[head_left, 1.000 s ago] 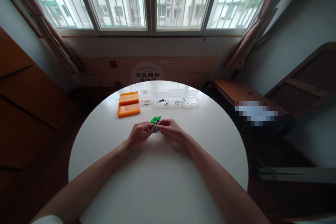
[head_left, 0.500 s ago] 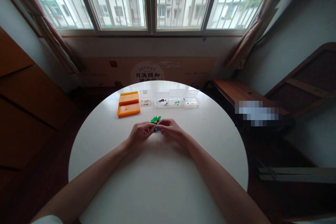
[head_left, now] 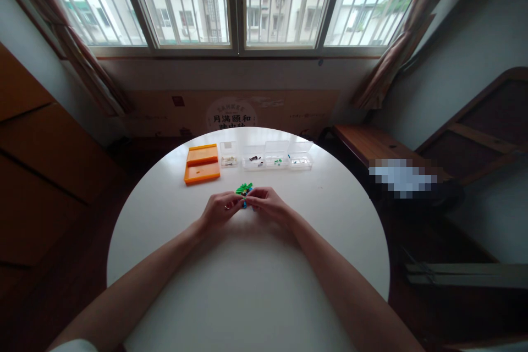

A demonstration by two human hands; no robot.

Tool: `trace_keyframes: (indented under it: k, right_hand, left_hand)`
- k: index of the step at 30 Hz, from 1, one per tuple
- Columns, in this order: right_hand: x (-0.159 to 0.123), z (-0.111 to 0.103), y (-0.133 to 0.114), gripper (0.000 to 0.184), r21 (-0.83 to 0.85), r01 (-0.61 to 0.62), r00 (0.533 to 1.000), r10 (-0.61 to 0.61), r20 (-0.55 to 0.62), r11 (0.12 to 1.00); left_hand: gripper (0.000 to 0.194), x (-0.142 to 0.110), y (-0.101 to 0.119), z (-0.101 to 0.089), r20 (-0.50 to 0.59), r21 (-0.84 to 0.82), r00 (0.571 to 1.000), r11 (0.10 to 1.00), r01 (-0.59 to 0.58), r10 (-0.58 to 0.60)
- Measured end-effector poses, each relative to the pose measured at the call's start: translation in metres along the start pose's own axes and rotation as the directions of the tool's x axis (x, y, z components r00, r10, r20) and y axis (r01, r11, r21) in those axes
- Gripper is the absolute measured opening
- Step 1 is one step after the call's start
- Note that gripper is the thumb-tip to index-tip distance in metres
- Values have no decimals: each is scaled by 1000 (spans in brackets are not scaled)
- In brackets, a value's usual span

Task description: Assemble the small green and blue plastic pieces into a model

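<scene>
A small model of green and blue building bricks (head_left: 245, 188) is held over the white round table, with green leaf-like pieces on top and blue lower down. My left hand (head_left: 220, 208) pinches it from the left, fingers closed. From the other side my right hand (head_left: 267, 202) grips it between thumb and fingertips. The fingertips of both hands meet at the model and cover its middle, so the exact piece under them cannot be made out.
Beyond the hands stands an open orange case (head_left: 202, 170) with a tiny piece inside. Several clear plastic boxes (head_left: 252, 164) with raised lids hold small white, dark, green and blue parts. The round table (head_left: 256, 286) has a curved edge; a wooden bench (head_left: 363, 146) stands at the right.
</scene>
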State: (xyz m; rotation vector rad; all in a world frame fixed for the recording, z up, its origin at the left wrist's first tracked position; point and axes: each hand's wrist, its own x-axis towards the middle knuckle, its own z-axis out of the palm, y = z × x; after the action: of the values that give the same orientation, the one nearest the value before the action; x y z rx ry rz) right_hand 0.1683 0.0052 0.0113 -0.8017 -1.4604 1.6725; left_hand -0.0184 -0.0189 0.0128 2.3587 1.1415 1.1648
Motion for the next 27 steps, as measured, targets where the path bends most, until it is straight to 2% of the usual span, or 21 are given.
trace_keyframes:
  k: [27]
  right_hand:
    - [0,0,0,33,25,-1,1000,1,2,1000]
  left_hand:
    - [17,0,2,-1,-29,-7,999,1000,-13,13]
